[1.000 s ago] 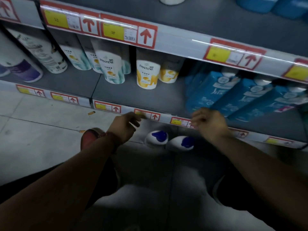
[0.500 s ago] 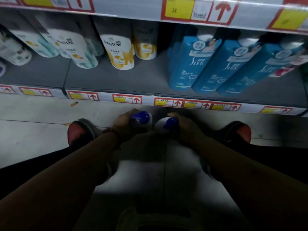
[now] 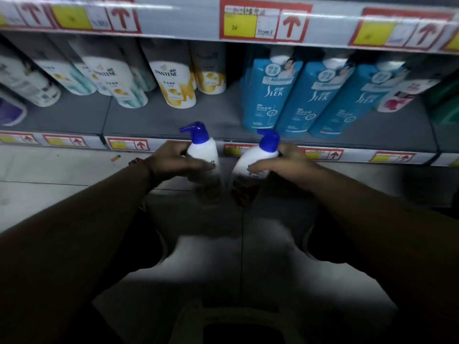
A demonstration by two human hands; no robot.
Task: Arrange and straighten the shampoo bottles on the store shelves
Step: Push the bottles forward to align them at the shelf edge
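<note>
Below the front edge of the lowest shelf (image 3: 173,120), each hand holds one white pump bottle with a blue pump head. Left hand (image 3: 171,165) is closed around the left bottle (image 3: 202,155), thumb across the front, and this bottle stands nearly upright. Right hand (image 3: 285,165) is closed around the right bottle (image 3: 253,160), which tilts with its bottom toward the other one. Both bottles are near each other but apart, above the tiled floor (image 3: 49,194). On the shelf behind them stand white Pantene bottles (image 3: 173,83) to the left and blue Slek bottles (image 3: 270,93) to the right, all a little blurred. Price labels (image 3: 263,21) with red arrows run along the shelf edges.
</note>
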